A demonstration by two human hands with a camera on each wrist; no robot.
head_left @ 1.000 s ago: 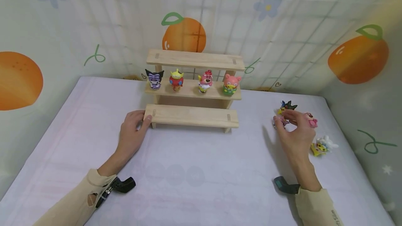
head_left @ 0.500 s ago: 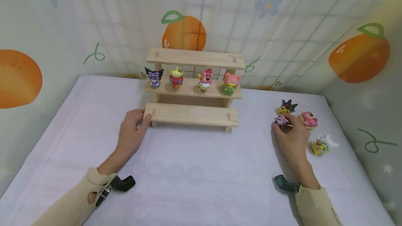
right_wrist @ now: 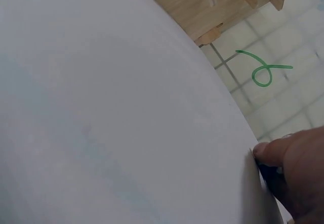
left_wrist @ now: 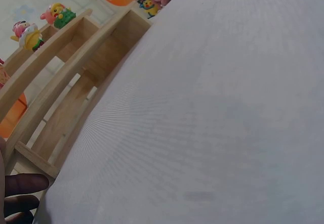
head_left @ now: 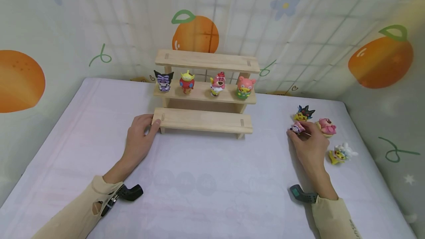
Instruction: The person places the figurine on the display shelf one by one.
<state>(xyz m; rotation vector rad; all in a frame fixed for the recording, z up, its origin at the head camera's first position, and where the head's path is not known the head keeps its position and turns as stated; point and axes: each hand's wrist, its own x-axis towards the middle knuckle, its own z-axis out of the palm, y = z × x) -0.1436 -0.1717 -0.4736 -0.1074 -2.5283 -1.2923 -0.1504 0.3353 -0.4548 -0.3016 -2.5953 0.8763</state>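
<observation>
Small rounded pink figurine [head_left: 297,128] between curled right-hand fingers [head_left: 303,137]

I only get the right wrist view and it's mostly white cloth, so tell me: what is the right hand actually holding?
Observer: The right hand pinches a small pink figure on the table.
Operator: Any other figures near it?
Observer: Three lie loose beside it: a black-eared figure, a pink bear figure and a yellow-and-white figure.
Operator: What's the left hand doing?
Observer: The left hand rests against the left end of the wooden shelf's bottom step.
Operator: Is the shelf loaded?
Observer: Four figures stand on its middle step; the other steps are bare.
</observation>
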